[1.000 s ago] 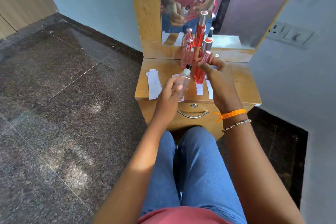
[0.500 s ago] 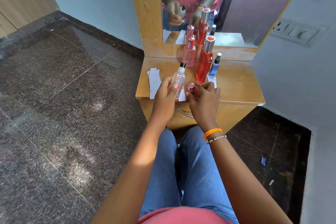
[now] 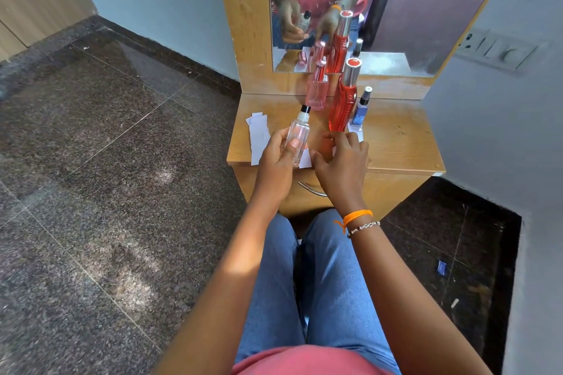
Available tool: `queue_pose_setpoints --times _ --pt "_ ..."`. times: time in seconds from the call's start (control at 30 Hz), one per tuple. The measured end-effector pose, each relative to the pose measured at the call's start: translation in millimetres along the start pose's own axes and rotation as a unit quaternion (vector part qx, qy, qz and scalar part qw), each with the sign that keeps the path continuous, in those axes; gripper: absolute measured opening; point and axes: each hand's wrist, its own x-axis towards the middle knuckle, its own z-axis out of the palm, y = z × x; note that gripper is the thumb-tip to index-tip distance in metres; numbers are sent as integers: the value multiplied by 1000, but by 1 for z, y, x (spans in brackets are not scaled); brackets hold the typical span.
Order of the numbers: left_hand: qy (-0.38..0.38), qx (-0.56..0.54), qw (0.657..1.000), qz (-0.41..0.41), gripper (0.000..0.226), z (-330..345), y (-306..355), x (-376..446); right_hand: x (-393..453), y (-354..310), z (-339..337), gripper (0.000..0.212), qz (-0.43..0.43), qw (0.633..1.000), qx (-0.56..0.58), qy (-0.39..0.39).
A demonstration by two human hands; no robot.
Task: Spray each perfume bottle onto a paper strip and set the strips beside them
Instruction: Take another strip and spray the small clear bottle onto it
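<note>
Clear bottle (image 3: 298,138), held by the left hand (image 3: 275,161) above the front edge of the wooden worktop (image 3: 396,143): its long axis runs nearly upright, tilted slightly, with the black-tipped white spray head uppermost and pointing away from the person; thumb and fingers curl round the lower body. The right hand (image 3: 342,164) lies just beside it, fingers bent down onto the worktop near the foot of the tall red bottle (image 3: 343,100); whether it pinches a paper strip cannot be told, since the fingertips hide what lies under them. Four bottles in all: the clear one in hand, and three standing upright toward the back, namely a pink bottle (image 3: 317,91), the tall red bottle and a small blue bottle (image 3: 359,111). A stack of white paper strips (image 3: 259,137) lies at the left edge, overhanging the front slightly; further strips show partly beneath the hands. The right half of the worktop is bare wood.
</note>
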Motion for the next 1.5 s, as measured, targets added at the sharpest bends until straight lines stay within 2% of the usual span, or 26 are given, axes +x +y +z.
queue_pose_setpoints --times 0.1,0.17,0.27,0.33,0.43,0.57,0.7,0.83,1.0,1.17,1.37,1.5 --pt "18 -13 1000 -5 17 0 0 1 5 -5 1 45 -108 994 19 -9" --pt "47 -24 999 -10 18 -2 3 1 11 -10 5 55 -187 981 23 -57" --pt "80 -31 996 -9 17 -7 8 2 26 -11 20 47 -251 957 -11 -142" --pt "94 -37 995 -13 17 -12 10 4 34 -11 27 38 -268 948 -34 -168" --pt "107 -37 993 -23 19 -19 9 4 37 -17 23 31 -266 951 -30 -157" --pt "100 -46 993 -35 19 -18 7 4 34 -18 10 26 -275 957 -20 -91" --pt "84 -31 995 -53 19 -12 0 4 29 -13 8 29 -295 949 -23 -111" --pt "76 -33 995 -56 18 -7 -2 3 20 -12 10 23 -309 946 -27 -96" --pt "68 -36 995 -59 22 -6 0 3 6 -1 10 19 -282 956 -10 -82" --pt "84 -39 994 -61 17 -10 1 3 5 7 2 12 -282 951 11 -126" --pt "85 -30 994 -63 21 -11 0 3 4 10 -2 29 -306 940 6 -148" --pt "78 -37 995 -59 19 -11 1 2 2 4 -13 19 -245 955 110 -124"
